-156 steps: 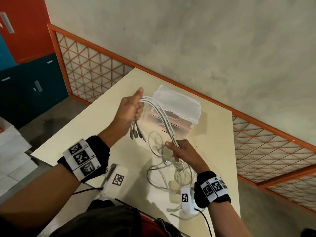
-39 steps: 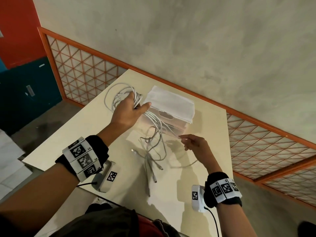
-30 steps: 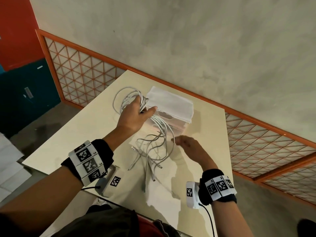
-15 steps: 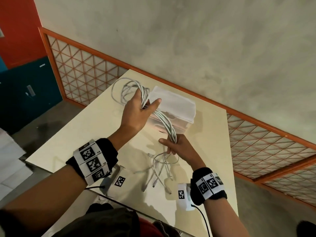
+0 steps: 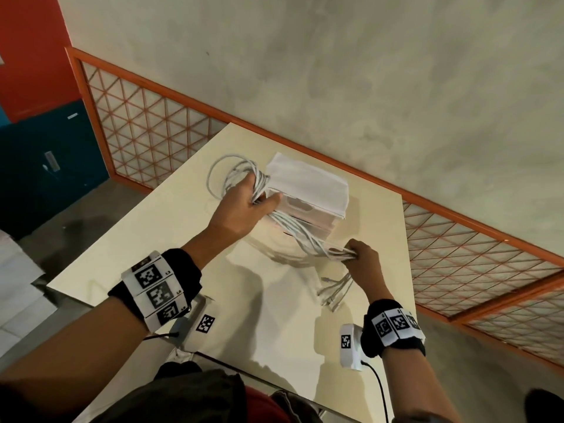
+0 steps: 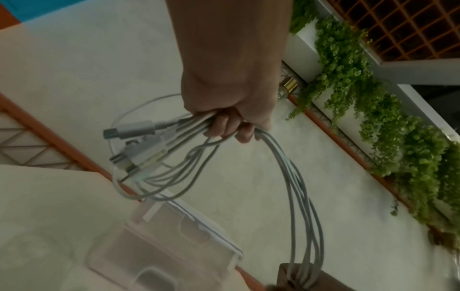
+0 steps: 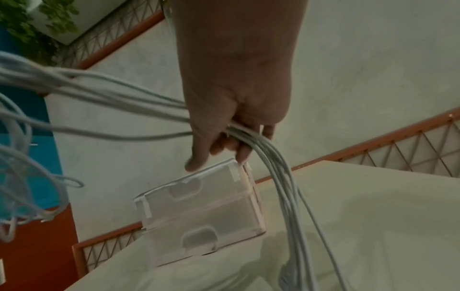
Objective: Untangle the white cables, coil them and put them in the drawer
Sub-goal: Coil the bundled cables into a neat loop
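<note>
Mid-coiling, both hands, left (image 5: 241, 209) and right (image 5: 364, 257), gripped the white cables (image 5: 305, 236); next came another loop.

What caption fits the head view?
Left hand holds coiled white cables, right hand pulls them taut before the drawer box.

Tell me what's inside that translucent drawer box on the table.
Nothing shows through the frosted fronts of the drawer box in the right wrist view, but they blur whatever lies inside. Both drawers look closed. The white cables are outside it, strung between the left hand and right hand.
</note>
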